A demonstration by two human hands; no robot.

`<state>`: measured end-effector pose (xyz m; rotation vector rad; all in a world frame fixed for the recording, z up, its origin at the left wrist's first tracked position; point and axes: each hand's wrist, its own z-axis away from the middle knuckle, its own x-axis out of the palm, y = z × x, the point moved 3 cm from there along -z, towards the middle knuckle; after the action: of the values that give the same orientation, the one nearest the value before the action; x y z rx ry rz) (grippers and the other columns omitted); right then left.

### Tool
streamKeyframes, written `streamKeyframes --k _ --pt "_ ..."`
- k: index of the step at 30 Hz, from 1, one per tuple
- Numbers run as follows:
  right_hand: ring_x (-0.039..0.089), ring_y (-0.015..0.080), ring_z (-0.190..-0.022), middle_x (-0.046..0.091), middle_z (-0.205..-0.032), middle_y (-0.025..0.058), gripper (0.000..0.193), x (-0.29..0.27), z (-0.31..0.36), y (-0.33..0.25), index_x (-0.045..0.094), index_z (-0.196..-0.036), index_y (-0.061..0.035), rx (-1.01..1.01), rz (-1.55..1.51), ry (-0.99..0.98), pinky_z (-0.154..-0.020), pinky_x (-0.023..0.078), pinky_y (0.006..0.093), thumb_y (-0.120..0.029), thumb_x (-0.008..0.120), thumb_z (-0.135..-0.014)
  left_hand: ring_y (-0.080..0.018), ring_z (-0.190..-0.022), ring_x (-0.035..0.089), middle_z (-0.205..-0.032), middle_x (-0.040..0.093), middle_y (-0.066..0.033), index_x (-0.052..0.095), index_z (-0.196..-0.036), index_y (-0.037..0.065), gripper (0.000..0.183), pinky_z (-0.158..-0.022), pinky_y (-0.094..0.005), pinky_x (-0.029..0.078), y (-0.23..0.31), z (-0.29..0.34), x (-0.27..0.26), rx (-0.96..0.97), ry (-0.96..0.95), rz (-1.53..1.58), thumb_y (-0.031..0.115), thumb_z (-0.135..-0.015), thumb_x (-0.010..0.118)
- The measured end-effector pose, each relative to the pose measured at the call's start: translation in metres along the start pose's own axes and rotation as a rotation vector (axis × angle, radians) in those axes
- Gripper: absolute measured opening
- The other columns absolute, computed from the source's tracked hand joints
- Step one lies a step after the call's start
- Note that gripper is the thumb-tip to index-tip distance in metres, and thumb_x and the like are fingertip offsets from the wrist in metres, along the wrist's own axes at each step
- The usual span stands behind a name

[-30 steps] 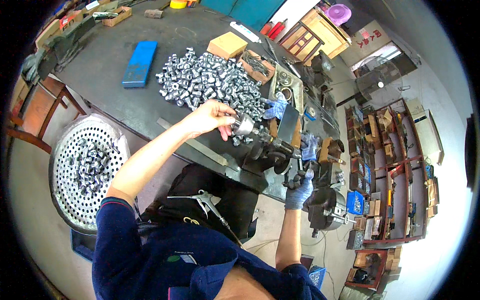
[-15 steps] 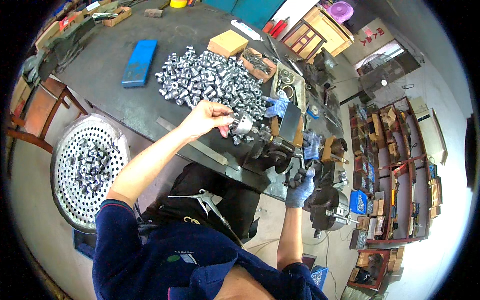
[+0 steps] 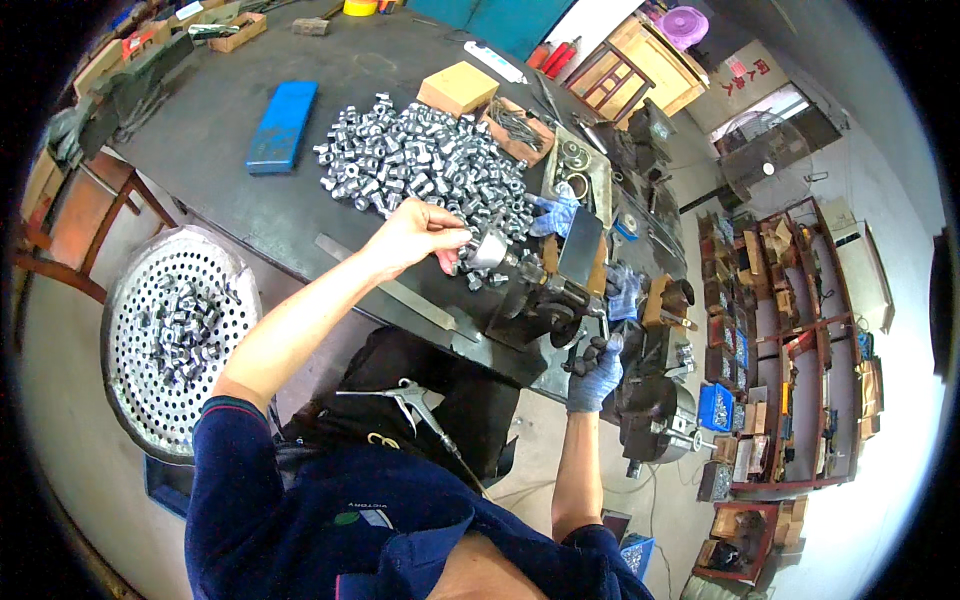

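Observation:
My bare left hand [image 3: 422, 240] is closed, fingertips pinching a small metal fitting [image 3: 466, 240] against the front of a drill chuck [image 3: 490, 250]; the fingers cover most of the fitting. The chuck's surface looks smeared. It sits on a small bench machine [image 3: 550, 300] at the table's near edge. My right hand [image 3: 597, 378], in a grey-blue glove with dark fingertips, is curled round the lever [image 3: 603, 322] of this machine; its grip end is partly hidden. Just beyond my left hand lies a large heap of shiny metal fittings [image 3: 420, 160] on the dark table [image 3: 215, 130].
A perforated round metal tray [image 3: 125, 300] with more fittings stands at left by a wooden chair [image 3: 95, 215]. A blue case [image 3: 282, 128] and yellow block [image 3: 458, 88] flank the heap. An air gun [image 3: 412, 400] lies across my lap. A dark machine head [image 3: 660, 420] stands at right.
My right hand has shifted slightly left and up with the lever. The chuck's holes, distinct before, are now blurred. My left hand stays almost in place.

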<state>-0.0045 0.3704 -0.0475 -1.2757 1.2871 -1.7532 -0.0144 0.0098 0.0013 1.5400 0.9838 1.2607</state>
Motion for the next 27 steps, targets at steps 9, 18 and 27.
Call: streamKeyframes --k 9,18,27 --pt "0.033 0.0022 -0.043 0.049 -0.063 -0.0035 0.039 0.034 -0.013 -0.059 0.056 -0.081 -0.0077 -0.102 -0.048 -0.179 -0.035 0.025 0.0168 -0.046 0.061 -0.08 -0.0168 -0.071 0.063 -0.085 0.065 -0.0111 0.062 -0.1 -0.005 0.029 -0.071 -0.0282 0.053 0.002 -0.002 -0.005 0.086 -0.074 0.018 -0.006 -0.071 0.066" --pt "0.049 0.0059 -0.056 0.059 -0.075 0.0006 0.028 0.043 -0.127 -0.009 0.058 -0.088 -0.0089 -0.104 -0.065 -0.063 -0.039 0.035 0.0185 -0.036 0.061 -0.083 -0.0127 -0.073 0.063 -0.087 0.065 -0.0101 0.063 -0.099 -0.004 0.029 -0.069 -0.0256 0.053 0.003 -0.008 -0.001 0.182 -0.096 -0.067 -0.009 -0.071 0.065" --pt "0.058 0.0214 -0.087 0.061 -0.094 0.0089 0.034 0.019 -0.058 0.04 0.057 -0.104 -0.0034 0.05 -0.149 -0.251 -0.08 0.048 0.0346 -0.032 0.055 -0.086 -0.0142 -0.077 0.062 -0.088 0.065 -0.009 0.063 -0.099 -0.004 0.029 -0.073 -0.0274 0.052 -0.002 -0.011 -0.008 0.088 -0.114 -0.03 -0.006 -0.07 0.069"
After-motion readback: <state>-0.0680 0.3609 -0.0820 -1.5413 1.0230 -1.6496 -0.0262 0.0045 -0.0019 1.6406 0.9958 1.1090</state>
